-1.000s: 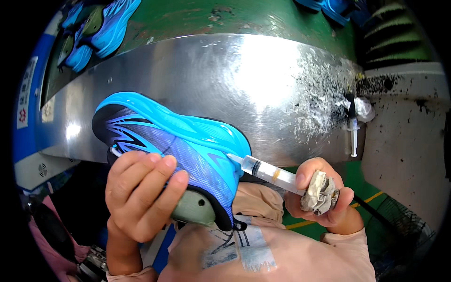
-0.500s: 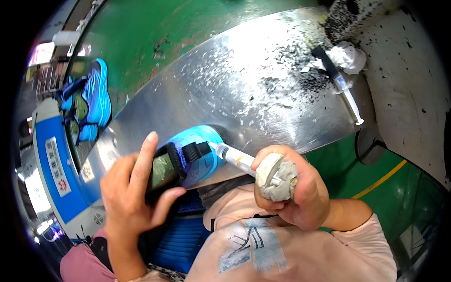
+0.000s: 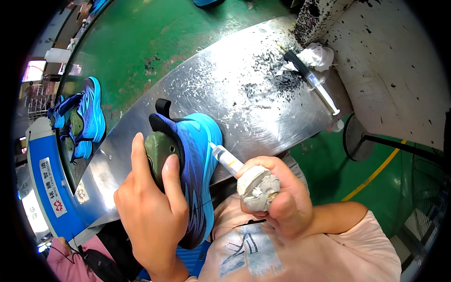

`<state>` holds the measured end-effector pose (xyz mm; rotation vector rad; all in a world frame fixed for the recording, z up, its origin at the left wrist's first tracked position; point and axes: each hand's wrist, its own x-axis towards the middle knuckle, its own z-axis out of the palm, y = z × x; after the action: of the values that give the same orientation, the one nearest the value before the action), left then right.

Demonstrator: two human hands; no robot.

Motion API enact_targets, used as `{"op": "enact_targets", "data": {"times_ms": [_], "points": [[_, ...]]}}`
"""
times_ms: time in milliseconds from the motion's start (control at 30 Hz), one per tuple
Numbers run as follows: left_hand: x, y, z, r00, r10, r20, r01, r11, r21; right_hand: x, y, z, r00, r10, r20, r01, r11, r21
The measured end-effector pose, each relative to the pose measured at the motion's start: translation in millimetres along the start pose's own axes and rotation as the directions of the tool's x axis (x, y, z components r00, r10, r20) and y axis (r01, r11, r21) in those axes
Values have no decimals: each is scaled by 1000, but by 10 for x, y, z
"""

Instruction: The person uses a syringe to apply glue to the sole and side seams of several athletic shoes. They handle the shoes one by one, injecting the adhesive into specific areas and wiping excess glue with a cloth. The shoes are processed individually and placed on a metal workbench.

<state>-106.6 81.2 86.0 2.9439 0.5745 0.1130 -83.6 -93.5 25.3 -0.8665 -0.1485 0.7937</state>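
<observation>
A blue running shoe with a light-blue sole lies before me at the bench edge, its heel pointing away. A green shoe last fills its opening. My left hand grips the last, thumb on one side and index finger on the other; its other fingers are partly hidden. In my right hand is a clear syringe, its rear end covered by a lump of grey-white putty-like material. The syringe's tip meets the shoe at the seam between upper and sole, near the heel.
On the metal bench, strewn with dark and pale scraps, lie a second, black-ended syringe and crumpled white tissue. More blue shoes stand on the green belt at left, beside a blue machine panel. Another person's pink sleeve shows lower left.
The shoe has turned and come up into fuller view. My left hand, loosely spread beside it before, has closed around the last. The syringe has shifted slightly left to the sole seam.
</observation>
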Motion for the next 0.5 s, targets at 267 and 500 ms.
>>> {"op": "enact_targets", "data": {"times_ms": [267, 500], "points": [[43, 55, -76, 995, -91, 46, 90, 996, 22, -192, 176, 185, 993, -120, 13, 121, 975, -185], [-257, -293, -27, 960, 248, -126, -272, 933, -236, 242, 68, -182, 982, 175, -75, -108, 836, 538]]}}
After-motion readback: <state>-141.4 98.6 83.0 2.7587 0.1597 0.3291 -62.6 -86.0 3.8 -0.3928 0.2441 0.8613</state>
